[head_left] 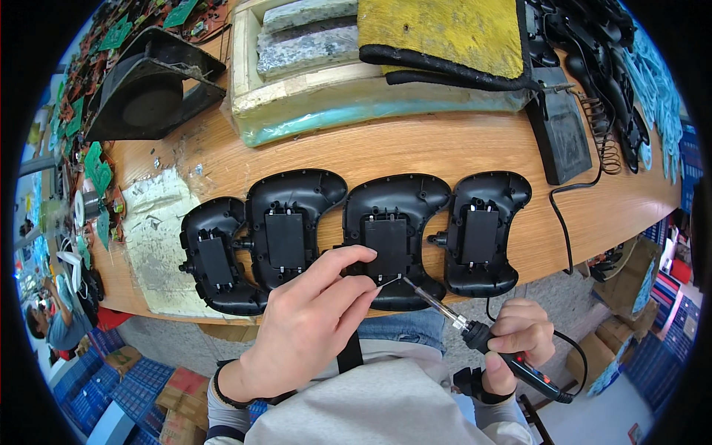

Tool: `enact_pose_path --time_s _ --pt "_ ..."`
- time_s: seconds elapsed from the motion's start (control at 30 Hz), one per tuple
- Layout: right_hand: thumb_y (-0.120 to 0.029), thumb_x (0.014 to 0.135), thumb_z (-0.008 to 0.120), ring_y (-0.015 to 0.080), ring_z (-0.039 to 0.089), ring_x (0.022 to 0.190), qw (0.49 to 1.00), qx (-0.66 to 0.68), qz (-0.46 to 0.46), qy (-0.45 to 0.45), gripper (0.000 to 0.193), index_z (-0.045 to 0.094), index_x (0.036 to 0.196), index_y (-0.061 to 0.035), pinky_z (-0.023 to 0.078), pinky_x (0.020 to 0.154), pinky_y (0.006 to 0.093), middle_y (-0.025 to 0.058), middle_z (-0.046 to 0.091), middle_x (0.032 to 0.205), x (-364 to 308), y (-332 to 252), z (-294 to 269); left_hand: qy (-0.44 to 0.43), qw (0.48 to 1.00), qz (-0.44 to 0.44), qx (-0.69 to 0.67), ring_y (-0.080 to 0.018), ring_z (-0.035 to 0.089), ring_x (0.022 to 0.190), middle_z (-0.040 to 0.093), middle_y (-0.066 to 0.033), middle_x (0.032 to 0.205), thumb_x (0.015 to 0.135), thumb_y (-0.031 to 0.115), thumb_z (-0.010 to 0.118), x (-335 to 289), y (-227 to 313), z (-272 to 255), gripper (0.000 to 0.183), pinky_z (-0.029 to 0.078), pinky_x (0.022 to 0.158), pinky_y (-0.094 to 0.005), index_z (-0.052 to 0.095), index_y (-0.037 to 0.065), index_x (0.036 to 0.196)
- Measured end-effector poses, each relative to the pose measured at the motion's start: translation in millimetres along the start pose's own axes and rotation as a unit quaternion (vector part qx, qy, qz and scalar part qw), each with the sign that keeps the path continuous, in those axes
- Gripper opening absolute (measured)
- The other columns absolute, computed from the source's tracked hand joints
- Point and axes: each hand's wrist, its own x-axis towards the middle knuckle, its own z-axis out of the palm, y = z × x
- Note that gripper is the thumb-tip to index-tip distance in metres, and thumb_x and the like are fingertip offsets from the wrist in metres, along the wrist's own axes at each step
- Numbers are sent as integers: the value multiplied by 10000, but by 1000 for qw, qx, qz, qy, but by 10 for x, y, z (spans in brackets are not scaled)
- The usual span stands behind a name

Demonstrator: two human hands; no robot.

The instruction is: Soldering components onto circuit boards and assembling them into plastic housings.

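Several black game controller half-shells lie in a row along the near edge of the table, each with a rectangular block in its middle and small metal tabs around it. Over the third controller shell (430,194) from the left, my left hand (300,319) pinches a thin silvery solder wire (388,282) between thumb and finger, with another finger resting near the block. My right hand (523,332) is wrapped around the black handle of a soldering iron (477,336). The iron's tip meets or nearly meets the wire's end at a metal tab on the block's lower edge.
A wooden frame (311,100) holding grey slabs stands at the back, a yellow cloth (445,37) over it. Right of it are a black box (560,141) and a coiled iron holder (604,133). A black fan housing (148,89) and green circuit boards (96,167) sit left.
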Motion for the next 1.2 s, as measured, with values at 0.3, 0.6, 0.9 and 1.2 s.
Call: enact_pose_path --time_s 0.3,0.6,0.9,1.2 --pt "-112 581 619 153 369 315 999 1 14 -39 156 523 654 -14 245 341 271 58 466 471 17 -13 3 -2 1000 8 10 -167 596 606 575 -91 1020 722 -13 665 24 5 -5 95 500 540 -276 597 -20 788" --pt "-77 567 613 156 386 324 998 -31 3 -61 133 524 651 -27 249 346 266 39 452 477 64 -76 35 3 1000 6 -1 -164 595 604 574 -86 1001 723 -11 665 19 -6 12 89 501 536 -275 600 -24 783" --pt "-84 571 622 124 360 321 985 -49 -63 -152 154 526 681 -34 214 336 258 28 439 472 81 -45 -110 13 1000 -23 -10 -138 589 601 576 -87 987 726 -30 660 16 56 -51 84 497 533 -250 609 -25 792" --pt "-213 720 643 118 312 345 992 -50 6 118 260 475 779 -23 222 372 284 45 429 481 73 5 -327 42 993 -45 -98 -83 559 628 607 -104 949 718 -58 658 325 402 43 70 447 519 -194 624 -32 773"
